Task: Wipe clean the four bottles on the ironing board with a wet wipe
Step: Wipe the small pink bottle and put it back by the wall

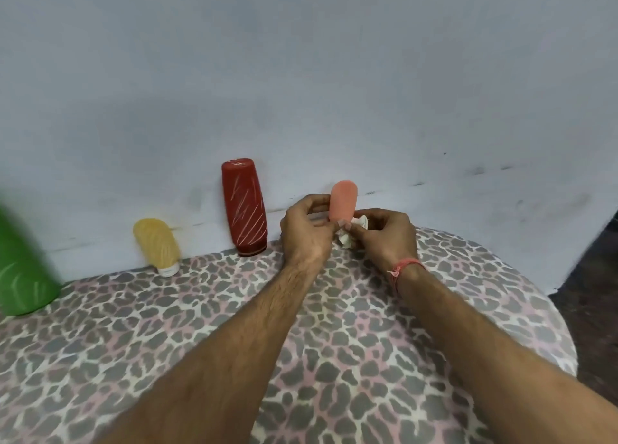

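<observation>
A small pink bottle (343, 200) is held upright above the far side of the ironing board (234, 326). My left hand (306, 231) grips its lower part. My right hand (384, 234) presses a crumpled white wet wipe (351, 233) against the bottle's lower right side. A tall dark red bottle (244, 206) stands cap-down against the wall to the left. A small yellow bottle (157, 244) stands on its white cap and leans left, further left along the wall. A large green bottle (23, 269) shows blurred at the left edge.
The board has a grey and pink leopard-print cover and its rounded end (521, 276) lies to the right. A pale blue wall (301, 75) runs directly behind the bottles. Dark floor (592, 303) is visible past the board at right.
</observation>
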